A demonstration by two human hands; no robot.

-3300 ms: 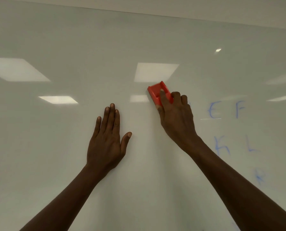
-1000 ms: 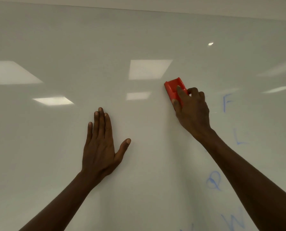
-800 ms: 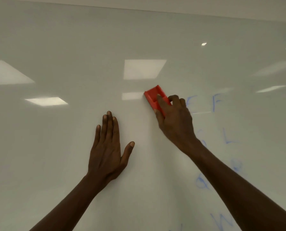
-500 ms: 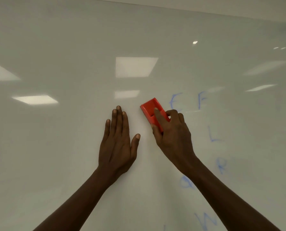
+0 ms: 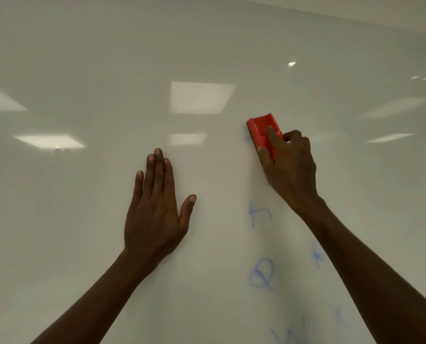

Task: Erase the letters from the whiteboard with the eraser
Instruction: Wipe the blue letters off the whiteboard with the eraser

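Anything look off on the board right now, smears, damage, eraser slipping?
Nothing stands out. The right hand grips the red eraser against the whiteboard; the left hand lies flat. Blue letters below remain, some faint and blurred.

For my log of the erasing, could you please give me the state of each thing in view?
Eraser: pressed to the board, gripped by the right hand.
Right hand: closed around the eraser.
Left hand: open, flat on the board.
Whiteboard: mostly blank, glossy.
Letters: faint blue, unerased, below the eraser.
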